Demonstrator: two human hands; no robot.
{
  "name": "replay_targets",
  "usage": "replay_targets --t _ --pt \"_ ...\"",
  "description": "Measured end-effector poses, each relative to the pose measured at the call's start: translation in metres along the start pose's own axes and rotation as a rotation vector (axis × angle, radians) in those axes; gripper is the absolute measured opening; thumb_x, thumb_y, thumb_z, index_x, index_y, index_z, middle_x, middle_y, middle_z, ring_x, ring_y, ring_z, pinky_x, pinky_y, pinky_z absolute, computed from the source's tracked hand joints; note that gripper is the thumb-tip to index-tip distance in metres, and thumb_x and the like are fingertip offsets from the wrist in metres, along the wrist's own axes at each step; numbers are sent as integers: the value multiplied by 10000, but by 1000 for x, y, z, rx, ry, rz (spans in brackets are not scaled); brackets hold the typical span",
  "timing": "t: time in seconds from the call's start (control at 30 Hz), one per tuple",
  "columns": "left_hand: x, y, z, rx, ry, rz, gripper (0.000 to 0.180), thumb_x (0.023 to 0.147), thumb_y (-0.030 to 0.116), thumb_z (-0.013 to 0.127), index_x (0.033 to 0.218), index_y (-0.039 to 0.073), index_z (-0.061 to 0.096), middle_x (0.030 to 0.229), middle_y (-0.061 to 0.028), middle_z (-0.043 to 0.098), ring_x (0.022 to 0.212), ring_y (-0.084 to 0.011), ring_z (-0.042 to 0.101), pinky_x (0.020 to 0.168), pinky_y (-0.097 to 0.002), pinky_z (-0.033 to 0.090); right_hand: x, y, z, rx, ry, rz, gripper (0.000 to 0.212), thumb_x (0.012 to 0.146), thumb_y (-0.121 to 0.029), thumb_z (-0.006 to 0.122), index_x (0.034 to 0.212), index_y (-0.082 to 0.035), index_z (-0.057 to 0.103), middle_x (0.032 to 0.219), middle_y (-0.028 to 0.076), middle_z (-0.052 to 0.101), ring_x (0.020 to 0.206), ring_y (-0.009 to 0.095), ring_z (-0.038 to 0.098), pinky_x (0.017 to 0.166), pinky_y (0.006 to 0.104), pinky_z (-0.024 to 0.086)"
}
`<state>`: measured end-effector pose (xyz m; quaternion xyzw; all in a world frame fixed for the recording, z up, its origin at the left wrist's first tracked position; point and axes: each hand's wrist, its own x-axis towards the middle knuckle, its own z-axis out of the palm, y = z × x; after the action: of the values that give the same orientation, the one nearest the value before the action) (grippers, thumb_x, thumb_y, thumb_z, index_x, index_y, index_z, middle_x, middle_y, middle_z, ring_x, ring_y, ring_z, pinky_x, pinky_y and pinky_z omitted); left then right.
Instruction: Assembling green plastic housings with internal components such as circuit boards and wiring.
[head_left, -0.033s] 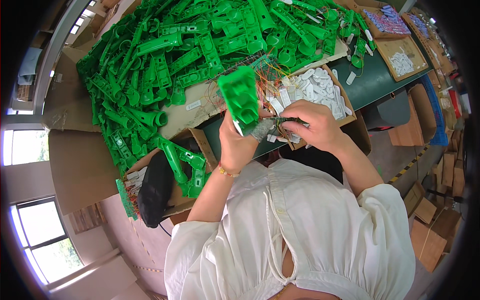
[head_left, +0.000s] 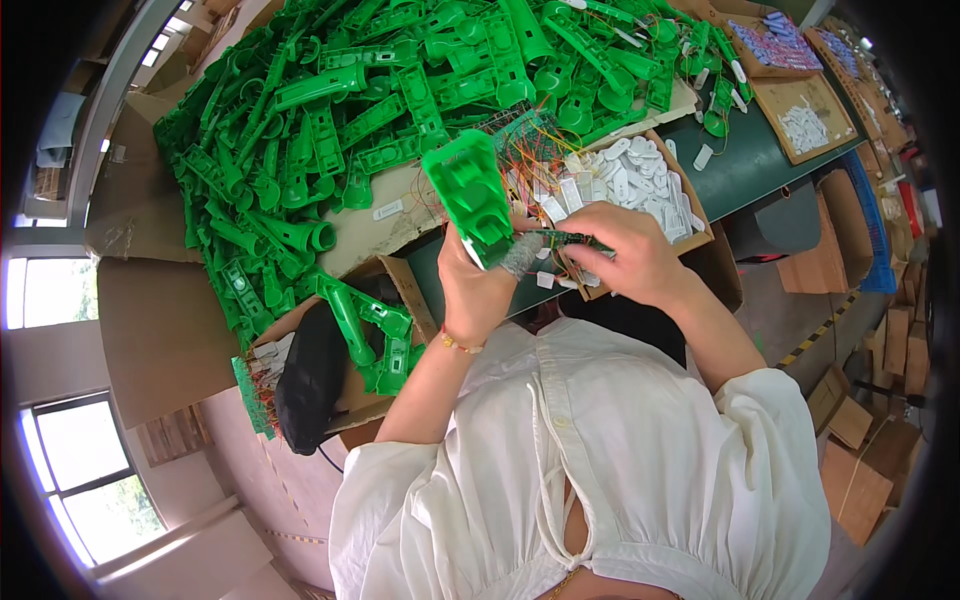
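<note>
My left hand [head_left: 478,292] is closed around a green plastic housing [head_left: 468,190], which stands up out of the grip with its hollow, ribbed side showing. A grey wrap [head_left: 522,255] covers the left thumb. Close beside it, my right hand [head_left: 640,252] pinches a small dark green circuit board [head_left: 580,239] with thin wires, level with the housing's lower end. Whether the board touches the housing I cannot tell. Beyond my hands lie more circuit boards [head_left: 525,132] with a tangle of orange and red wires [head_left: 545,160].
A large heap of green housings [head_left: 370,110] fills the far left of the table. Right of my hands stands a carton of white plastic pieces [head_left: 640,180]. A lower box [head_left: 405,290] at left holds green parts and a black bag [head_left: 308,375]. A shallow tray [head_left: 835,115] sits far right.
The green housing has shifted slightly left and tilted a little in my left hand. My right hand keeps its pinch on the circuit board, almost in the same spot.
</note>
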<state>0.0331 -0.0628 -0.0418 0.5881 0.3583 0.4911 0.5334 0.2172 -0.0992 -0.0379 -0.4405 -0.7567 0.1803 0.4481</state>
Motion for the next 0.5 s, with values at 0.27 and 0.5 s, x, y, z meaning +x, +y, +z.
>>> replay_targets --t 0.27,0.5 --pt "11 -7 -7 -301 -50 -289 365 710 -23 691 1017 22 498 936 -71 646 796 -107 589 689 -237 483 0 4 9 -267 68 -100 352 624 -34 687 957 -69 579 861 63 607 738 221 609 582 303 501" --pt "5 4 -15 -129 -140 -337 440 716 2 701 1094 7 475 883 -93 651 785 -137 600 696 -259 485 -2 6 3 -303 51 -215 335 584 -32 705 905 -88 629 835 13 592 682 188 583 554 292 479"
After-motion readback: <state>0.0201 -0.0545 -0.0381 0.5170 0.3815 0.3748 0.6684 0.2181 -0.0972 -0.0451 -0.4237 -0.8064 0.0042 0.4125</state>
